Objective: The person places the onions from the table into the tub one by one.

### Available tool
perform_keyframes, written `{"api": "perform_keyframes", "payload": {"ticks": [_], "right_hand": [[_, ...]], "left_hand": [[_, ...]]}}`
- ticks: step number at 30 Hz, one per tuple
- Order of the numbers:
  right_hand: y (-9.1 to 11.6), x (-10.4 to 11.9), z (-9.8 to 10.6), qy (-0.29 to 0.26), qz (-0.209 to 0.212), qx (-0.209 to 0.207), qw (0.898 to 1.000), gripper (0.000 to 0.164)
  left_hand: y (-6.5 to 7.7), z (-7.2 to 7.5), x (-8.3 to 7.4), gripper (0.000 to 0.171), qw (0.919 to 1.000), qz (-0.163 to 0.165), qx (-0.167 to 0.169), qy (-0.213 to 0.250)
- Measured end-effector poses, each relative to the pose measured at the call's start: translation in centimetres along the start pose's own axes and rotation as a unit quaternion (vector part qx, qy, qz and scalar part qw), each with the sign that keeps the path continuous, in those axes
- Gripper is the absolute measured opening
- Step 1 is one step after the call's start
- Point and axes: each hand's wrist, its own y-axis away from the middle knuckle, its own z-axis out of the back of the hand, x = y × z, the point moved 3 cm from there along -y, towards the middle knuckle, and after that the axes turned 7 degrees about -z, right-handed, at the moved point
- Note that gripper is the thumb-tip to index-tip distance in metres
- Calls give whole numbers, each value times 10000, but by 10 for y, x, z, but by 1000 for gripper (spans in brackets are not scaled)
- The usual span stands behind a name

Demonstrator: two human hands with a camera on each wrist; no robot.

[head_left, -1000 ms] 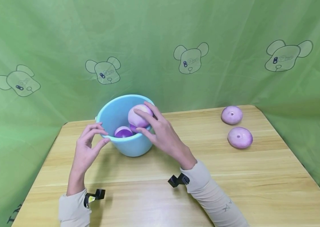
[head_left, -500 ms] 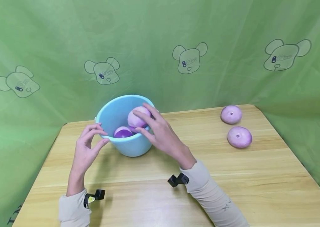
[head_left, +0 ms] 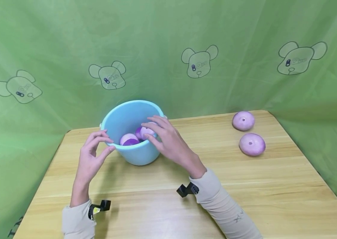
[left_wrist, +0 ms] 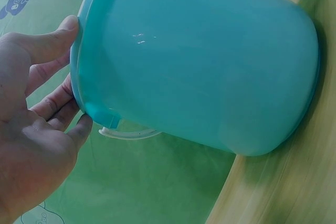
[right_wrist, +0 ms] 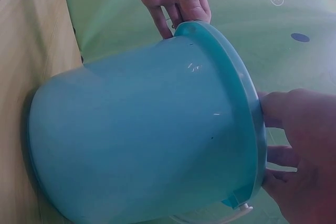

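Your left hand (head_left: pixel 92 159) pinches the rim of the light-blue plastic bucket (head_left: pixel 140 155) between thumb and fingers; your right hand (head_left: pixel 172 141) has its fingers parted over the opening, around a round pale-purple onion (head_left: pixel 146 131) inside, though I can't tell whether they touch it. Beside it lies a two-tone purple-and-white onion (head_left: pixel 129 138). Two round lilac onions (head_left: pixel 252 144) sit well to the right on the wood-grain desk (head_left: pixel 162 205).
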Motion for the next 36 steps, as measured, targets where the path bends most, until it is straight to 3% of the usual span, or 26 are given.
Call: {"api": "perform_keyframes", "payload": {"ticks": [10,24,36], "right_hand": [[2,1,3,-22,-27,-38,10000,37],[6,-8,25,-57,-80,-397,9992,40],[8,-26,49,82,-453,-662,9967,43]], "left_hand": [[2,1,0,17,10000,-8,-5,-54],[1,0,-4,20,9999,-108,-3,29],[1,0,-3,18,10000,-22,17,-29]]}}
